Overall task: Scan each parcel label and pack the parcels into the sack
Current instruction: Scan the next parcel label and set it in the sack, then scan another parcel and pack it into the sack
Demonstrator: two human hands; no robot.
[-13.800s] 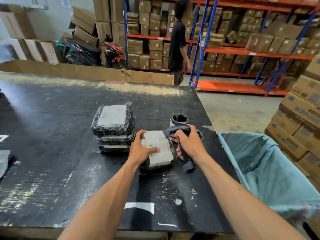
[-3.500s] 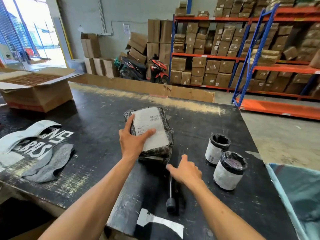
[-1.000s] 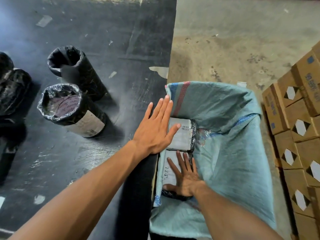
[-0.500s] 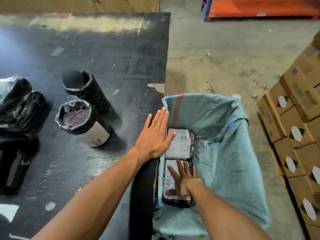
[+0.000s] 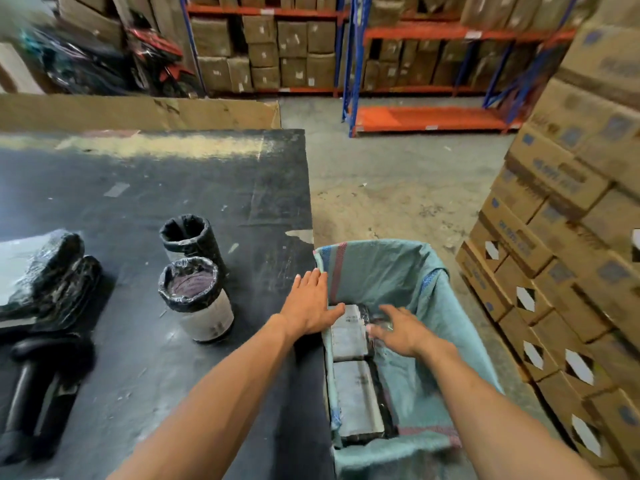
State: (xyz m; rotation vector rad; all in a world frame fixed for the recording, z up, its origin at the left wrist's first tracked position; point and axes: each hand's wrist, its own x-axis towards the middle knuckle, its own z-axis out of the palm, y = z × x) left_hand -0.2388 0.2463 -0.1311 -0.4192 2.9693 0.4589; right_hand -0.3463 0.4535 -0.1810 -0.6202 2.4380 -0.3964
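Hanging open against the right edge of the worktop (image 5: 207, 188), the sack (image 5: 398, 271) is the landmark for everything else. It is soft woven cloth with no stiffness of its own, so its mouth needs a hand on the rim to stay wide; it will sag as weight goes in.

Inside the sack, along the wall nearest the worktop, lie two flat parcels (image 5: 348, 336) end to end, labels up. They are wrapped in glossy black film, which I judge slick and a little yielding, the contents firm enough to keep a slab shape and probably light. Best taken by the long edges, palm over the label, not by the loose film.

Left of the sack, on the worktop, stand two round wrapped parcels (image 5: 204, 306), upright; these would roll if laid down, so grip around the body. Farther left a stack of flat parcels (image 5: 52, 278) waits, with the scanner (image 5: 38, 379) near it.

The left hand (image 5: 308, 303) rests flat, fingers straight, on the worktop edge at the sack's rim. The right hand (image 5: 401, 329) hovers over the sack, fingers spread and holding nothing, though motion blur makes its fingertips hard to read.
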